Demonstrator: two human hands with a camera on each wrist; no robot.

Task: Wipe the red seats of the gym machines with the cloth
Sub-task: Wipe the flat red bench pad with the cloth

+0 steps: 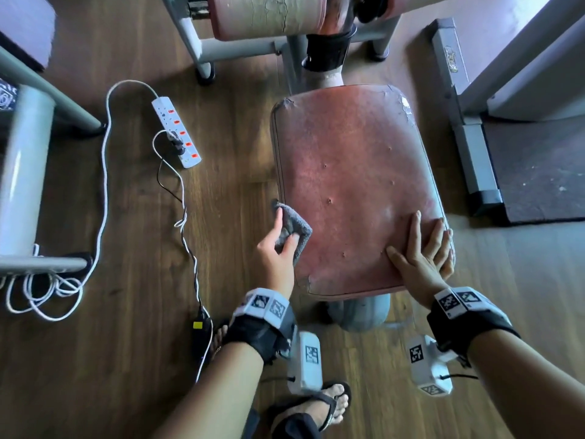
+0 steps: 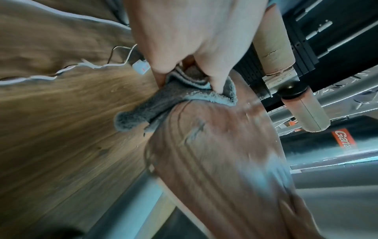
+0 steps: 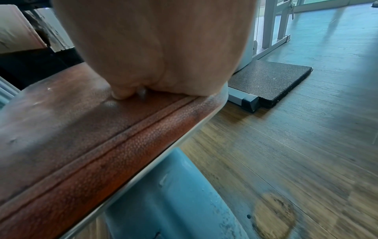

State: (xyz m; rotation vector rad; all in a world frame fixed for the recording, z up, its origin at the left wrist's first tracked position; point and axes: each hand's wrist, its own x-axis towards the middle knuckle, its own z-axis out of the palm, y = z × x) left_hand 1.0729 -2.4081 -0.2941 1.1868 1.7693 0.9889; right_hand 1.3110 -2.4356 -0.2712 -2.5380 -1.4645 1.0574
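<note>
The seat (image 1: 354,185) is red vinyl with a grained, matt skin, pitted with small holes and cracked at its far corners. The cloth (image 1: 294,232) is grey, fluffy microfibre. The floor (image 1: 142,217) is wood-grain planking, the machine frame (image 1: 237,49) painted grey metal.

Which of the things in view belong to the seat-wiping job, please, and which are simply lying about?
Part of the job:
- grey cloth, gripped by the left hand
- red seat, with the right hand resting flat on it

Lying about:
- white power strip and its cables on the floor
- dark rubber mat
</note>
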